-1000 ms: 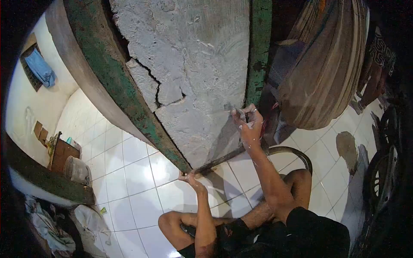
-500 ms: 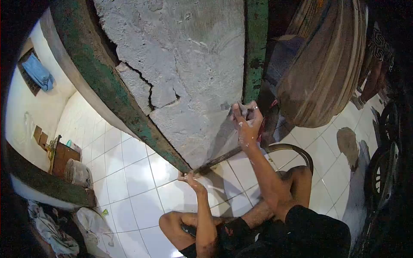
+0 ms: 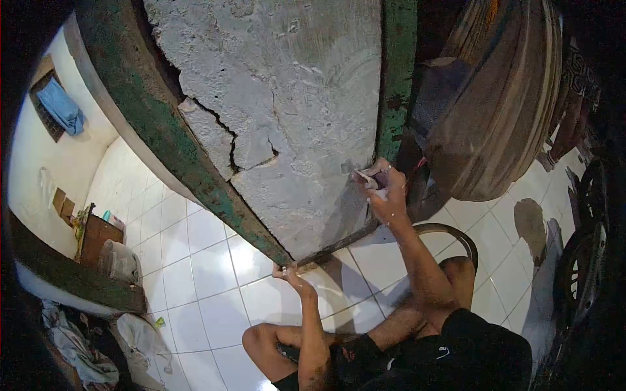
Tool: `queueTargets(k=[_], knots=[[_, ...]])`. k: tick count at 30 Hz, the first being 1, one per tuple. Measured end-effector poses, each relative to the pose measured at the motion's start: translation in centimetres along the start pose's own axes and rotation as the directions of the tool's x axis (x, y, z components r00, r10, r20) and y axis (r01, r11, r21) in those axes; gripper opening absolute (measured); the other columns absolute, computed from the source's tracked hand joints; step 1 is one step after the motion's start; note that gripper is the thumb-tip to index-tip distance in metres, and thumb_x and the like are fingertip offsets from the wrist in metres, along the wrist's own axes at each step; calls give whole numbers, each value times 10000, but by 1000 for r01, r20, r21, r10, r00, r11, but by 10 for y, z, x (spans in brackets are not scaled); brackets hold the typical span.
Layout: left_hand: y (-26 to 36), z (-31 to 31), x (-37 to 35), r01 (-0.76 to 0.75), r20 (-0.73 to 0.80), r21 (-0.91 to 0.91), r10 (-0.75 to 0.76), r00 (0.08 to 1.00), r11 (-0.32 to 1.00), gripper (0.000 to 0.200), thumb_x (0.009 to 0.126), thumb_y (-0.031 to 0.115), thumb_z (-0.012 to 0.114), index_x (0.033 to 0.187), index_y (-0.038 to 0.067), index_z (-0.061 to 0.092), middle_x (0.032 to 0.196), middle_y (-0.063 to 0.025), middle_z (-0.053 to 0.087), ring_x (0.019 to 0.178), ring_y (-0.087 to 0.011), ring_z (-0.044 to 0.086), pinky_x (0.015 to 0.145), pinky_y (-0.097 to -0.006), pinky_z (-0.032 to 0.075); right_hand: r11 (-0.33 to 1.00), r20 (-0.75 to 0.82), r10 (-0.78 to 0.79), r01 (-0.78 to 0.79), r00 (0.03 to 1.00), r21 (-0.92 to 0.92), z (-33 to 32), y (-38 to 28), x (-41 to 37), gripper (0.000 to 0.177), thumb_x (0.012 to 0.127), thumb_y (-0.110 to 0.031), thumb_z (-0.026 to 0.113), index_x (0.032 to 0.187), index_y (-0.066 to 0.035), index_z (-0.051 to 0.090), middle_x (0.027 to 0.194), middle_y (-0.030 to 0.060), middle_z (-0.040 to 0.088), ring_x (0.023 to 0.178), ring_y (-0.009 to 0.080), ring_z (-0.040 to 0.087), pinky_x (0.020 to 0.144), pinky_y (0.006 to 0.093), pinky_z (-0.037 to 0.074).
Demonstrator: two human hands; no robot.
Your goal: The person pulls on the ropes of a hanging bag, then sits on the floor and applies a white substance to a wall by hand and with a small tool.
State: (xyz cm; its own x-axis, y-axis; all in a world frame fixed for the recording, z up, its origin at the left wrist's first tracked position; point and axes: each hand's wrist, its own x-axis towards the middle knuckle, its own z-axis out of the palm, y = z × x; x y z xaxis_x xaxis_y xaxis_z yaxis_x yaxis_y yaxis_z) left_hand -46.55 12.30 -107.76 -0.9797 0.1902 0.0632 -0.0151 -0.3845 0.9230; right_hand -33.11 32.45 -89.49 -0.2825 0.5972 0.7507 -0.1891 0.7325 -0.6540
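Observation:
A rough grey plaster wall panel [image 3: 313, 104] rises before me, with a jagged crack along its left side. Green wooden posts, a left one [image 3: 153, 127] and a right one [image 3: 396, 72], border it. My right hand [image 3: 389, 195], smeared with white, is closed at the panel's lower right edge, pinching a small flat whitish piece [image 3: 369, 178] whose kind I cannot make out. At the panel's bottom corner, my left hand [image 3: 293, 279] has its fingers curled against the foot of the left post. Whether it holds anything there is hidden.
White floor tiles [image 3: 208, 280] surround my crossed legs. Striped cloth [image 3: 499, 130] hangs at the right, near a dark wheel [image 3: 574, 274]. A curved dark rim [image 3: 456, 233] lies behind my right arm. At the left are a clear plastic container [image 3: 120, 262] and a clothes pile [image 3: 81, 345].
My right hand has shifted slightly right and turned, so the flat piece shows more plainly. The left hand stays at the bottom corner. The view has shifted slightly.

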Motion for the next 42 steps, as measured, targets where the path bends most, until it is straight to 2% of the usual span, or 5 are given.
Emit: queueTargets(k=[8, 12, 26, 36, 42], knots=[[-39, -26, 8, -9, 27, -81, 11, 1000, 997, 465, 817, 84, 512, 1249, 19, 355, 1283, -130, 372, 1171, -224, 372, 980, -366, 328, 874, -299, 342, -184, 891, 449, 34, -30, -2, 221, 831, -47, 680, 796, -79, 464, 741, -15, 557, 643, 69, 542, 524, 231, 438], [-18, -14, 7, 85, -27, -90, -88, 996, 992, 491, 805, 84, 521, 1262, 24, 352, 1280, -133, 368, 1166, -233, 371, 981, -382, 334, 942, -391, 335, -300, 857, 149, 36, -25, -1, 215, 803, -12, 694, 803, -72, 487, 782, 6, 600, 663, 83, 568, 564, 247, 479], [-10, -9, 3, 33, -3, -62, -33, 999, 998, 498, 785, 89, 516, 1251, 50, 347, 1252, -126, 358, 1078, -218, 395, 902, -387, 385, 977, 69, -16, 30, 997, -211, -7, 18, -3, 268, 709, 97, 552, 953, -14, 557, 817, 104, 658, 737, 153, 656, 699, 263, 519], [-16, -15, 7, -58, 3, 66, 58, 998, 996, 476, 794, 112, 528, 1231, 36, 356, 1279, -143, 354, 1186, -261, 344, 974, -410, 350, 867, -246, 292, -147, 924, 476, 31, -17, -11, 197, 731, 114, 527, 841, -46, 490, 836, 64, 608, 797, 139, 620, 676, 257, 493], [-8, -9, 4, 41, -57, 31, -40, 998, 999, 503, 778, 88, 530, 1245, 7, 362, 1265, -148, 368, 1142, -254, 380, 963, -402, 360, 937, -296, 277, -188, 914, 296, 27, -30, -1, 134, 739, 47, 595, 834, -39, 555, 761, 23, 606, 721, 114, 578, 687, 263, 478]])
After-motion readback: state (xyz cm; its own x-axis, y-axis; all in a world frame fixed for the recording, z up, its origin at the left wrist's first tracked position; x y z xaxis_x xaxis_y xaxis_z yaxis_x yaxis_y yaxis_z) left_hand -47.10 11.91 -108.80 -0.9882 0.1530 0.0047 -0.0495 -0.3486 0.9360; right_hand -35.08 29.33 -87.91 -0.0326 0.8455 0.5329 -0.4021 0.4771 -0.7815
